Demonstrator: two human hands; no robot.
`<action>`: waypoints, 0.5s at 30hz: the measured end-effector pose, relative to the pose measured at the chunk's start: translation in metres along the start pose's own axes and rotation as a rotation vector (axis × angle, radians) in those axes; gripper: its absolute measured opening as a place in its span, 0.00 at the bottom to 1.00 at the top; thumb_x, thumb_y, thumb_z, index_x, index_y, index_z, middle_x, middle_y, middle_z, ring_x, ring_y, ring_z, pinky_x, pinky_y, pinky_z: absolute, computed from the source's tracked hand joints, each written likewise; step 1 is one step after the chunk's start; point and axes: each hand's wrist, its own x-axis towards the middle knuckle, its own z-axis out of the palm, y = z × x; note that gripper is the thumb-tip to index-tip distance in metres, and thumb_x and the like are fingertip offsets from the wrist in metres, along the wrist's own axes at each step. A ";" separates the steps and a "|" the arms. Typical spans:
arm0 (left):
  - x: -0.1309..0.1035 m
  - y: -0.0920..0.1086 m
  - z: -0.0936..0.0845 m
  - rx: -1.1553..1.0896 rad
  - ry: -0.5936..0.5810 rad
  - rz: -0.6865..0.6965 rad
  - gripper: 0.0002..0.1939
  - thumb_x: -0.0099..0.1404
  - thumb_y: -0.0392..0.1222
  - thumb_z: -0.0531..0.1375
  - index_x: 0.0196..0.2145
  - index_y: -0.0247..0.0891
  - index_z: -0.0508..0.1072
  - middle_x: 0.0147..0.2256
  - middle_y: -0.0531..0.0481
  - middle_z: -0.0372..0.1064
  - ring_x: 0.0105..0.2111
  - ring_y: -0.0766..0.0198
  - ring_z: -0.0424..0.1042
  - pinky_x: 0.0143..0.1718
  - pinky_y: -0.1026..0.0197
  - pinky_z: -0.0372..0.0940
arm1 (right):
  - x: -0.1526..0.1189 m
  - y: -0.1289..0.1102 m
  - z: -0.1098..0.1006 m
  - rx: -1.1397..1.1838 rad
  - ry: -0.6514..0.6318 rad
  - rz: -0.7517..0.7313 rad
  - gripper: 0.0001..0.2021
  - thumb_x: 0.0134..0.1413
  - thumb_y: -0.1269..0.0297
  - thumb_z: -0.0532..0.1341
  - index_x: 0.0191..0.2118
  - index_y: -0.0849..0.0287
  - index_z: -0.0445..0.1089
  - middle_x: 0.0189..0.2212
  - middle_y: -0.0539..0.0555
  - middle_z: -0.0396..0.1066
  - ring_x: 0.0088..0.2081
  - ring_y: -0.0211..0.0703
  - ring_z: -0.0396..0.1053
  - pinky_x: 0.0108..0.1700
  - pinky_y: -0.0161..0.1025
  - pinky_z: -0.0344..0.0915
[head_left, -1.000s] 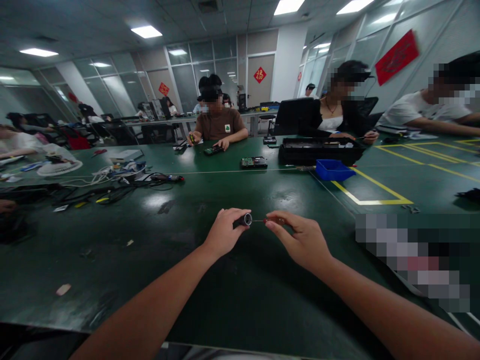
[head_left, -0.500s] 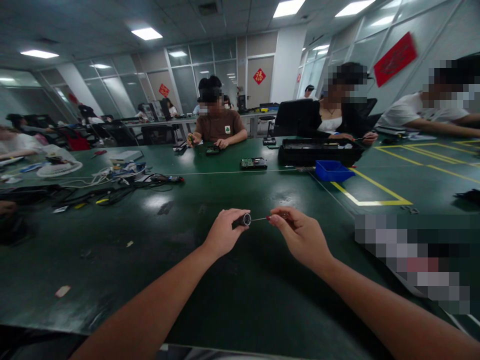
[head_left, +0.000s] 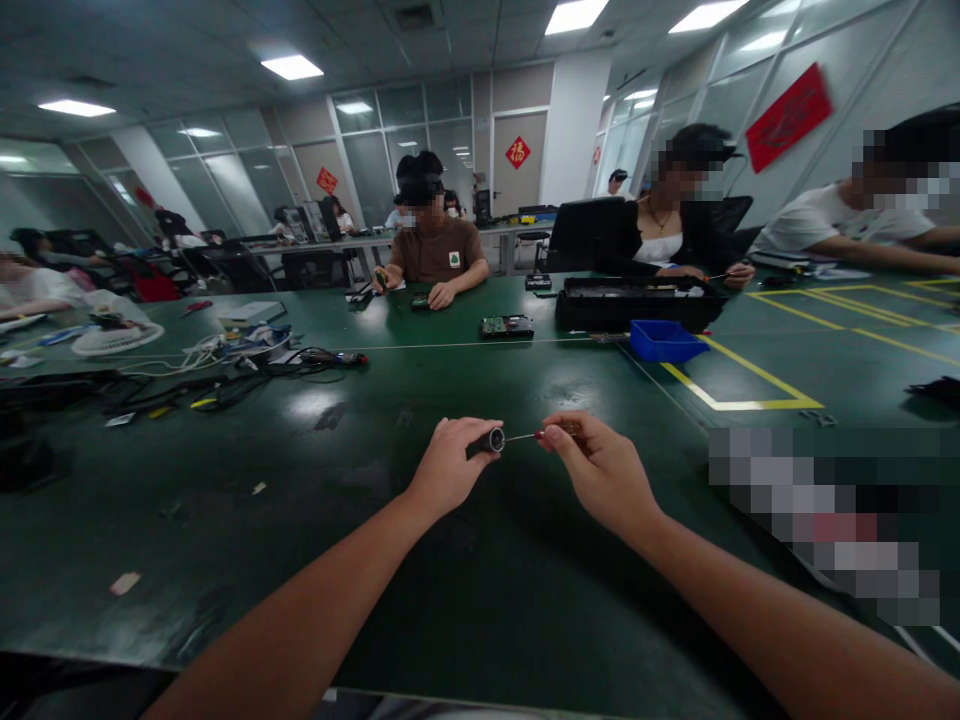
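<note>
Near the middle of the view, my left hand grips a dark cylindrical part whose round, metal-rimmed end faces me. My right hand is closed round a screwdriver with a reddish handle. Its thin metal shaft points left, and the tip meets or lies just beside the rim of the cylinder; contact is too small to tell. Both hands are raised over the green table. Fingers cover most of the cylinder's body and of the screwdriver's handle.
A blue bin and a long black case stand ahead on the right. A circuit-board device lies beyond my hands. Tangled cables spread at the left. A person in brown works across the table; others sit at the right.
My hands and the two things they hold have barely moved. Across the table, the forearm of the person in brown has shifted slightly left.
</note>
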 end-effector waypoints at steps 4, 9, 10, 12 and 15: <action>0.000 0.000 0.000 0.013 -0.025 -0.036 0.20 0.63 0.36 0.65 0.53 0.46 0.74 0.51 0.49 0.73 0.52 0.54 0.69 0.61 0.43 0.56 | 0.001 0.000 -0.003 -0.022 0.076 -0.047 0.12 0.65 0.54 0.56 0.42 0.56 0.71 0.33 0.54 0.78 0.36 0.47 0.78 0.39 0.44 0.71; 0.000 -0.002 0.002 -0.003 -0.060 -0.026 0.20 0.64 0.36 0.64 0.54 0.47 0.73 0.52 0.49 0.72 0.54 0.54 0.68 0.62 0.41 0.54 | 0.000 -0.001 -0.007 -0.032 0.128 -0.103 0.10 0.66 0.56 0.56 0.43 0.55 0.69 0.33 0.53 0.77 0.35 0.46 0.77 0.38 0.43 0.70; 0.000 -0.002 0.002 -0.004 -0.063 -0.022 0.20 0.64 0.36 0.64 0.54 0.47 0.73 0.53 0.49 0.72 0.54 0.54 0.68 0.62 0.41 0.54 | 0.000 -0.001 -0.007 -0.035 0.103 -0.107 0.10 0.66 0.56 0.55 0.43 0.55 0.69 0.33 0.53 0.77 0.36 0.46 0.77 0.39 0.43 0.70; -0.001 -0.003 0.003 -0.004 -0.066 -0.025 0.20 0.64 0.37 0.64 0.54 0.47 0.73 0.52 0.49 0.72 0.54 0.54 0.68 0.62 0.41 0.53 | 0.000 -0.002 -0.007 -0.065 0.047 -0.110 0.10 0.66 0.56 0.55 0.43 0.55 0.69 0.33 0.54 0.77 0.36 0.47 0.77 0.39 0.44 0.70; -0.001 -0.003 0.003 -0.019 -0.067 -0.048 0.20 0.64 0.37 0.64 0.54 0.46 0.73 0.52 0.49 0.72 0.54 0.53 0.68 0.62 0.41 0.55 | 0.001 -0.002 -0.006 -0.120 0.028 -0.114 0.09 0.66 0.57 0.55 0.41 0.55 0.69 0.33 0.53 0.77 0.36 0.47 0.76 0.39 0.44 0.69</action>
